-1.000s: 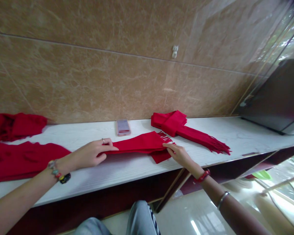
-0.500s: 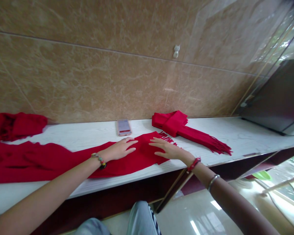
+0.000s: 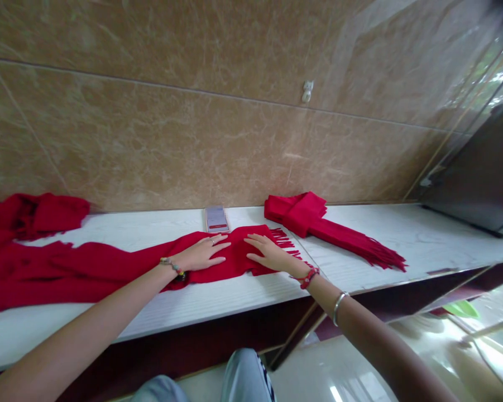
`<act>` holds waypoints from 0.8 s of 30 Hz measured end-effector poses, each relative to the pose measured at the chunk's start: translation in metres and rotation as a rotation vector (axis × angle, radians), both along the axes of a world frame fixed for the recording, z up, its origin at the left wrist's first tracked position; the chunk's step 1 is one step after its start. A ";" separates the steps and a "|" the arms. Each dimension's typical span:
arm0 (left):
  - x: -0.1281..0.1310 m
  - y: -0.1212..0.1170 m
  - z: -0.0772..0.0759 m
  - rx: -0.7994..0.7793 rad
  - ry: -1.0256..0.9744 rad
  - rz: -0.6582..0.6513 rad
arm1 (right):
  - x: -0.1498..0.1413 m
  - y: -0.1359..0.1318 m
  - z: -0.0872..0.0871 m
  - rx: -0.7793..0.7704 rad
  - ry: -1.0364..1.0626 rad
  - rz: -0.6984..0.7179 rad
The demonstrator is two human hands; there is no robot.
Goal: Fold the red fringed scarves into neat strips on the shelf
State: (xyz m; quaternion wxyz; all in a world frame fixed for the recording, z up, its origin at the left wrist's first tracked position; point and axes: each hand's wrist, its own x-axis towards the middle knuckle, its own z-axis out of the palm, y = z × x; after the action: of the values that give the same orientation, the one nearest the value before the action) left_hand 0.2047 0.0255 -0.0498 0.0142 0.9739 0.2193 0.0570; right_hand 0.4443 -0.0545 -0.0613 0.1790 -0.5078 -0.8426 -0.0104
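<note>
A long red scarf [image 3: 238, 254] lies stretched along the white counter, its fringed end to the right and its loose, wrinkled length running off to the left. My left hand [image 3: 203, 254] rests flat on it with fingers spread. Close by on the right, my right hand [image 3: 270, 254] also lies on the cloth near the fringe, fingers extended and apart. Neither hand grasps anything. Behind the fringed end sits a second red scarf [image 3: 301, 215], folded into a knot shape with its fringed tail pointing right.
A phone [image 3: 216, 219] lies behind the scarf near the tiled wall [image 3: 171, 139]. More bunched red cloth [image 3: 54, 213] is at the far left of the white counter [image 3: 372, 223]. A large dark box-like object [image 3: 481, 173] stands at the right end. My knees are below the counter edge.
Both hands have stayed on the scarf; the right has slid left from the fringe, nearer the left. The cloth by the fringe has shifted left slightly and bunched between the hands.
</note>
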 end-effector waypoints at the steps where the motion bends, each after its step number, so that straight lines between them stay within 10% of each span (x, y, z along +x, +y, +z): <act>1: -0.005 -0.009 0.003 0.003 -0.004 -0.006 | 0.002 -0.006 0.007 0.007 0.010 0.063; 11: -0.041 -0.048 0.024 0.074 0.233 -0.056 | -0.019 -0.042 0.013 0.050 -0.317 0.054; 17: -0.037 -0.047 0.052 0.190 0.122 0.086 | -0.005 -0.043 0.013 0.278 -0.103 -0.028; 24: -0.043 -0.070 0.040 0.099 0.248 -0.095 | 0.004 -0.060 -0.013 0.236 -0.117 0.172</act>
State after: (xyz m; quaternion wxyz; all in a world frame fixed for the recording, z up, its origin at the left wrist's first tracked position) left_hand 0.1622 -0.0442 -0.0103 -0.0585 0.9823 0.1697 -0.0535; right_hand 0.4484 -0.1142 -0.0744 0.1883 -0.4077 -0.8849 -0.1234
